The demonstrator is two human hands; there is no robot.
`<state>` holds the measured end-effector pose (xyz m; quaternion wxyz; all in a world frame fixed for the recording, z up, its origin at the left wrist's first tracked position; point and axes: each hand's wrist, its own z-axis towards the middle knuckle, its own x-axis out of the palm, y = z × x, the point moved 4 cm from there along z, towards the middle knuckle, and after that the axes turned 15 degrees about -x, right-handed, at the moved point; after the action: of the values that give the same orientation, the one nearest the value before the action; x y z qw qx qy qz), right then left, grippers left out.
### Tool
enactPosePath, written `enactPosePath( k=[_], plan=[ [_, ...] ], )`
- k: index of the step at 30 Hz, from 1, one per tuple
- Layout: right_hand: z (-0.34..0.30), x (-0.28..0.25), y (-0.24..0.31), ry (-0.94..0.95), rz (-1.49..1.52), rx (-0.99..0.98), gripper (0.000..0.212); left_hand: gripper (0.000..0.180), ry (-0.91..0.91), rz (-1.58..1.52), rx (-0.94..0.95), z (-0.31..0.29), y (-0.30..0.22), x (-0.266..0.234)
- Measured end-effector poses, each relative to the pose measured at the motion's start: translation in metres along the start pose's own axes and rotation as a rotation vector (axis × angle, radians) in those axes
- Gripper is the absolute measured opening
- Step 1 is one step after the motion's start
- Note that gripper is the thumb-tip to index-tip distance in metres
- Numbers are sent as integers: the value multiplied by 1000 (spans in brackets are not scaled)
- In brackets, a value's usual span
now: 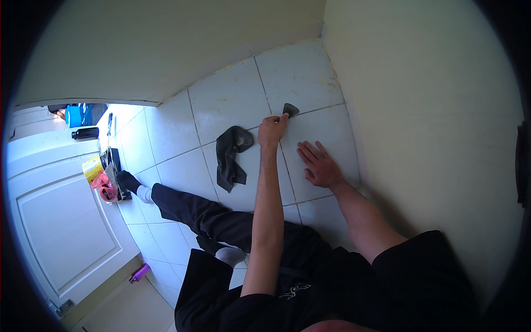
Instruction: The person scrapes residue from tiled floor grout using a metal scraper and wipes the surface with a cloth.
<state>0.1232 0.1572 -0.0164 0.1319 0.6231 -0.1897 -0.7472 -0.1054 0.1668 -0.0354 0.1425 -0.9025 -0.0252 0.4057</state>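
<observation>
My left hand (271,130) is closed around a small scraper (291,110). Its dark, flared blade points away from me, low over the white floor tiles (232,88) or touching them; I cannot tell which. Most of its handle is hidden in my fist. To the right, my right hand (321,165) lies flat on the tiles with its fingers spread and nothing in it. A crumpled dark grey cloth (227,157) lies on the floor just left of my left hand. Yellowish smears mark the tiles beyond the scraper, toward the wall.
Walls rise at the far side (182,44) and on the right (431,110). My stretched leg (188,207) crosses the floor leftward. By the white door (66,221) are a black bottle (85,133), a yellow container (92,169), a pink bag (104,185) and a purple bottle (140,273).
</observation>
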Motion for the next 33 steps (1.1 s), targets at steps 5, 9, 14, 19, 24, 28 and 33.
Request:
enactPosePath(
  k=[5,9,14,19,24,28,33],
  plan=[
    [-1,-2,0,2,-23,6,75,52,47,60,-5,4,-26,-2],
    [0,-1,0,-1,-7,0,75,53,103,37,-19,6,-36,2],
    [1,1,1,6,-7,-5,75,54,88,-16,-4,9,-39,11],
    [-1,2,-2,2,-14,-4,75,54,31,-51,-10,-3,-31,25],
    [-2,0,-3,24,-15,8,75,46,306,-485,-16,-15,6,55],
    [-4,4,-4,35,-20,6,74,32,648,-901,-130,-48,31,60],
    [-2,7,-4,46,-45,-18,72,20,792,-1203,-211,-66,35,71]
  ],
)
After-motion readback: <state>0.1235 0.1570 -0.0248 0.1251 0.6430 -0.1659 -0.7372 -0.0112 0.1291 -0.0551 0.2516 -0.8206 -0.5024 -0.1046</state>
